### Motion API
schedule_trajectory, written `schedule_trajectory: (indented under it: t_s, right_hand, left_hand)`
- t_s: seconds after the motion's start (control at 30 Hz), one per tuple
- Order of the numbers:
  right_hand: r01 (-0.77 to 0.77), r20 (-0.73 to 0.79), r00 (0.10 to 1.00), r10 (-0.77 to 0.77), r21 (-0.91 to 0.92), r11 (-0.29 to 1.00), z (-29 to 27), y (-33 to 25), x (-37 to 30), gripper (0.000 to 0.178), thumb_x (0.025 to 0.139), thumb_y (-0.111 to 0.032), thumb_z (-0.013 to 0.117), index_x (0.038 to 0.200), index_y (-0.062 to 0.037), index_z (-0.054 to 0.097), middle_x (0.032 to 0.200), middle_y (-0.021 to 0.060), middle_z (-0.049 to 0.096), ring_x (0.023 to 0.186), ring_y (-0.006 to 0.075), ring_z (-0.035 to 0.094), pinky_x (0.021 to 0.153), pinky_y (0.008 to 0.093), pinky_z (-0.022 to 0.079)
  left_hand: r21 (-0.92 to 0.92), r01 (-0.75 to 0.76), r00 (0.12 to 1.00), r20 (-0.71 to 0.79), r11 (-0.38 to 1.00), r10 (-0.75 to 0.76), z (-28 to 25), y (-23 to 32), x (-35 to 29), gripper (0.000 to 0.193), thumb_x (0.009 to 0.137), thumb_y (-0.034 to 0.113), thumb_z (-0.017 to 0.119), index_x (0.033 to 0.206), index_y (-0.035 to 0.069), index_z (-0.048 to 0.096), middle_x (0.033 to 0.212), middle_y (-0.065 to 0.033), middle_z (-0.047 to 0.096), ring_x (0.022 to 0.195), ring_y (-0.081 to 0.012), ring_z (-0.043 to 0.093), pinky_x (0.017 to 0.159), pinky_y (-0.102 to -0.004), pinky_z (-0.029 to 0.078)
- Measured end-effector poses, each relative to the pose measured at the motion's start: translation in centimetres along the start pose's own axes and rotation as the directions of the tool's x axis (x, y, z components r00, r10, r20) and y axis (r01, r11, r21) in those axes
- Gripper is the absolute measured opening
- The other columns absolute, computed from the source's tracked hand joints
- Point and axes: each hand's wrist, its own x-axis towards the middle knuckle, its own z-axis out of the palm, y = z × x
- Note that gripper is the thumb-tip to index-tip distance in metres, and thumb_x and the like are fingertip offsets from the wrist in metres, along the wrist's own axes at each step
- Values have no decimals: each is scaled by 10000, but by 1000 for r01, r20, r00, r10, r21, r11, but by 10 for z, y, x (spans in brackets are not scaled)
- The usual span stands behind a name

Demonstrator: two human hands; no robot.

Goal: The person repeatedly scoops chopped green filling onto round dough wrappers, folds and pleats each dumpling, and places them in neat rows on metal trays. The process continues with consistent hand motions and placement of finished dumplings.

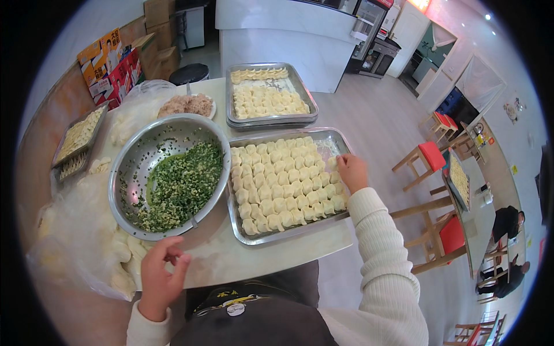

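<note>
My right hand [352, 172] pinches a pale dumpling [333, 164] at the right side of a metal tray [242, 235]. Rows of similar dumplings [281, 184] fill most of that tray; some bare metal shows at its far right corner. Near the table's front edge, my left hand [164, 274] hovers with thumb and fingers apart and nothing between them. Just beyond it stands a large steel bowl [124, 190] of chopped green filling [187, 184], a handle of some utensil lying at its rim.
Behind the bowl sits a plate of minced meat [187, 105]. A stack of trays [311, 115] with dumplings is at the back, more trays [81, 135] at the left. Plastic bags [75, 230] with dough lie along the left side. Red-seated stools [431, 155] stand off to the right.
</note>
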Motion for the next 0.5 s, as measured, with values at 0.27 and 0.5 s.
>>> schedule_trajectory:
  t_s: [0.27, 0.5]
  right_hand:
    - [41, 51, 998, -44, 53, 998, 17, 10, -5, 298, 910, -284, 566, 922, -14, 690, 840, 218, 671, 810, 408, 635, 744, 470, 498]
    - [107, 98, 988, -123, 159, 981, 18, 13, -7, 286, 902, -261, 589, 933, 8, 682, 813, 217, 670, 730, 314, 660, 651, 414, 478]
  left_hand:
    - [15, 175, 969, -182, 984, -170, -24, -52, -32, 175, 879, 74, 634, 1042, 14, 613, 772, -20, 585, 686, -98, 529, 638, -236, 432]
    - [89, 316, 904, -330, 945, -271, -37, -93, -63, 89, 908, 89, 607, 945, 11, 626, 775, -35, 625, 693, -100, 576, 647, -244, 457]
